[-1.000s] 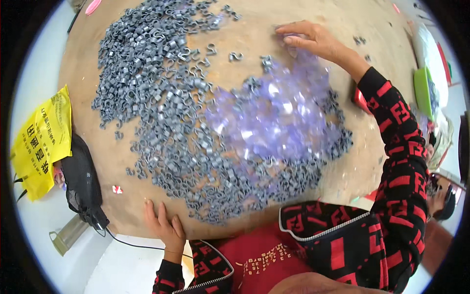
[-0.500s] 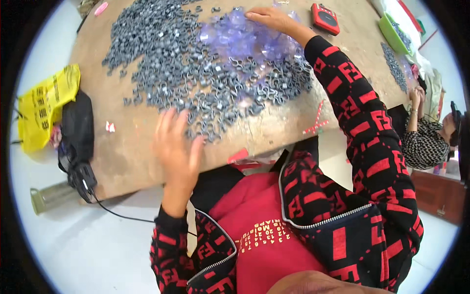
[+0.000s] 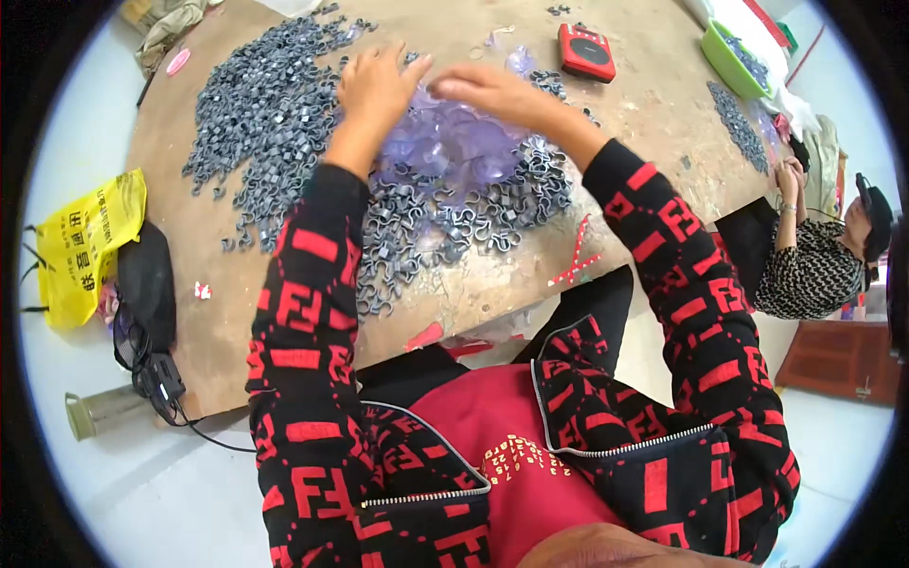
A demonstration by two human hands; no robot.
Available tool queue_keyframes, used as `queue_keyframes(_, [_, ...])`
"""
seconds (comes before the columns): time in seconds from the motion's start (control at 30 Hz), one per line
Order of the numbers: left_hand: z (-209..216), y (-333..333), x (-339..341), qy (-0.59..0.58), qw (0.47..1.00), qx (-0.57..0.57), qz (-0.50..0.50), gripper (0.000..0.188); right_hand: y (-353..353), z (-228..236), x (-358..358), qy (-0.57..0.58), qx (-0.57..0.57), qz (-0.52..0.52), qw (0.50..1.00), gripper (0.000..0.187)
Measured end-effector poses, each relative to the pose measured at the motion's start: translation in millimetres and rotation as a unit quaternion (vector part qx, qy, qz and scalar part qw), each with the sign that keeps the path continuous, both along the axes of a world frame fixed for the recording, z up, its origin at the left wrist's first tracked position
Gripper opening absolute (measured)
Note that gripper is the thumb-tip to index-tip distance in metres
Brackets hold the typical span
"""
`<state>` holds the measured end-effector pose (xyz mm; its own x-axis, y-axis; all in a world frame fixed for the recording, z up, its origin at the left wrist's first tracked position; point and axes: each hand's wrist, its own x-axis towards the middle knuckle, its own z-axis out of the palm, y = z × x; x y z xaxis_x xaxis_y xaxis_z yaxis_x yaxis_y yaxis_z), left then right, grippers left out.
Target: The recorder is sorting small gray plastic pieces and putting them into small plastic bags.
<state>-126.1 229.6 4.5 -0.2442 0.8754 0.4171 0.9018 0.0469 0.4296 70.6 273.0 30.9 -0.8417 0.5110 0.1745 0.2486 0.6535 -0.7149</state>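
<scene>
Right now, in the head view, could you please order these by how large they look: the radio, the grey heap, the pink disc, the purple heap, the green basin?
Largest to smallest:
1. Grey heap
2. Purple heap
3. Green basin and radio: too alike to rank
4. Pink disc

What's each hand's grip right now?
Left hand: open, fingers spread, nothing visibly held.
Right hand: at the purple plastic pieces; palm hidden, can't tell if open or closed.
</scene>
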Motion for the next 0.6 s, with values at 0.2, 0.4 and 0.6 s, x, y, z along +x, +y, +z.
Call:
queue_keyframes(0.2, [1.8, 35.1, 2.1, 0.06, 0.976, -0.207, -0.036, 0.068, 103.5, -1.1, 38.7, 0.021, 0.093, -0.223, 0.97, 0.049])
queue_keyframes(0.4, [-11.7, 36.2, -4.9, 0.031, 0.981, -0.161, -0.108, 0.053, 147.0, -37.8, 25.0, -0.083, 0.079, -0.205, 0.972, 0.053])
queue_keyframes(0.6, [-7.9, 3.3, -11.6, -0.018, 0.976, -0.132, -0.175, 0.038, 97.9, -17.5, 9.9, -0.092, -0.081, -0.1, 0.987, 0.05])
